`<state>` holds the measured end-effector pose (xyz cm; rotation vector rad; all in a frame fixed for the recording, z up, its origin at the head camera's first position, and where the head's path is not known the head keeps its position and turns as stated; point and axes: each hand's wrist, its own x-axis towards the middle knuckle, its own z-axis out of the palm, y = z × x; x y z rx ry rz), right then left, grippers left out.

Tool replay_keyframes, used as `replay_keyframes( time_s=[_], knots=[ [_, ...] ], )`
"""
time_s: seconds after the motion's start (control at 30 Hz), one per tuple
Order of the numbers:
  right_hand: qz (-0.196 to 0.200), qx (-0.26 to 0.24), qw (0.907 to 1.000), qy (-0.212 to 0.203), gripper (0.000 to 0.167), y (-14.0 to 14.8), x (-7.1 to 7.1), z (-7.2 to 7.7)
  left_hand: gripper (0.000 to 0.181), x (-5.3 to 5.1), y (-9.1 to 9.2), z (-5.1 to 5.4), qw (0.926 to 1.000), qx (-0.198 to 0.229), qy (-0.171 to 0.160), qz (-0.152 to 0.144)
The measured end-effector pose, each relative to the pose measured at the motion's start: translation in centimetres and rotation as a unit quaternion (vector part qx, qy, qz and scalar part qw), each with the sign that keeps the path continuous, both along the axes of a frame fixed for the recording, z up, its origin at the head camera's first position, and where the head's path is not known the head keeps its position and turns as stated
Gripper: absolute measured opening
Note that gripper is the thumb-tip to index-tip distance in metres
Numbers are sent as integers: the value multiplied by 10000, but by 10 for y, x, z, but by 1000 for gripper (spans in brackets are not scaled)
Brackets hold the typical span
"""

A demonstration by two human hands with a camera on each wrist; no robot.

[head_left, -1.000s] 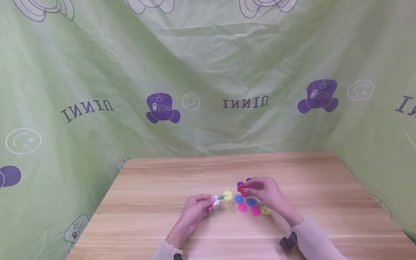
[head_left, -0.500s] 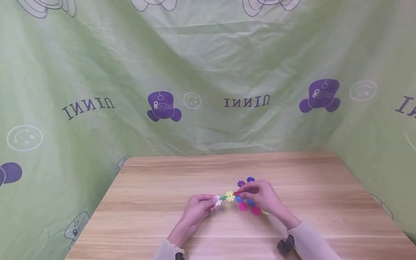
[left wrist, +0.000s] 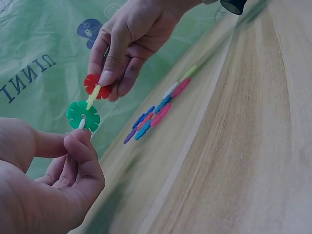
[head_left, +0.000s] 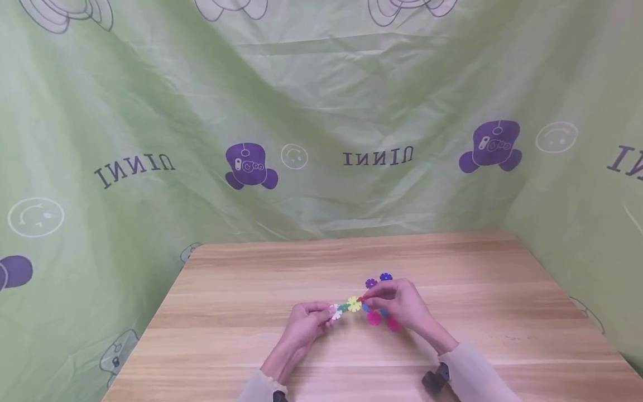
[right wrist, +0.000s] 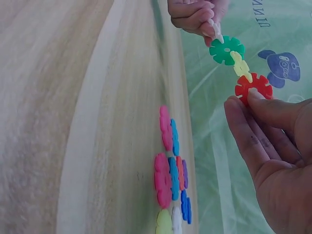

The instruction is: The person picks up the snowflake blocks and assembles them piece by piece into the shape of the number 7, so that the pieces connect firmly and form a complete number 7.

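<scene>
- Head view directions, reckoned from the pale-yellow notched plastic disc (head_left: 354, 304).
- Left hand (head_left: 303, 324), at 8 o'clock: thumb and fingers pinch a white flower-shaped plastic disc (head_left: 336, 313), which joins a green notched plastic disc (left wrist: 74, 115); the green one joins the yellow.
- Right hand (head_left: 403, 306), at 3 o'clock: thumb and fingers pinch a red notched plastic disc (right wrist: 262, 83) on its outer side, presumably so the slots facing yellow lie uncovered.
- Neighbouring discs stand crosswise, face to edge, probably because their slots interlock that way. Yellow meets red's rim; depth of seating: cannot tell.
- Row is held above the wooden table (head_left: 231, 279), apart from it, likely for finger room.
- Loose discs lie flat on the table from 1 to 5 o'clock, partly hidden by the right hand: purple disc (head_left: 371, 283), dark-blue disc (head_left: 385, 277), two pink discs (head_left: 374, 318). Right wrist view adds two light-blue discs (right wrist: 174, 179), an orange-red disc (right wrist: 181, 173), others. Nearness to the right hand plausibly shortens its reach.
</scene>
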<state>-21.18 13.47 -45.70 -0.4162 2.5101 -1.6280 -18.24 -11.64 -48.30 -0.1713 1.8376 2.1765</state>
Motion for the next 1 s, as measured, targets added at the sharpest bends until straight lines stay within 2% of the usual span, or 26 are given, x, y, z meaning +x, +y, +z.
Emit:
replay_keyframes(
  time_s=[0.47, 0.6, 0.77, 0.83, 1.0],
  knots=[
    [116, 11, 9998, -186, 13, 0, 2, -6, 26, 1, -3, -2, 9999, -152, 21, 74],
    [188, 24, 9998, -85, 15, 0, 2, -5, 27, 1, -5, -1, 9999, -3, -56, 94],
    [444, 203, 9985, 254, 31, 7, 0, -2, 31, 1, -8, 0, 9999, 125, -70, 33],
    [403, 384, 9977, 379, 35, 14, -1, 0, 32, 1, -9, -1, 9999, 124, -55, 3],
    [-41, 915, 9943, 547, 32, 36, -6, 8, 34, 1, -14, 0, 10000, 79, -42, 38]
  ],
)
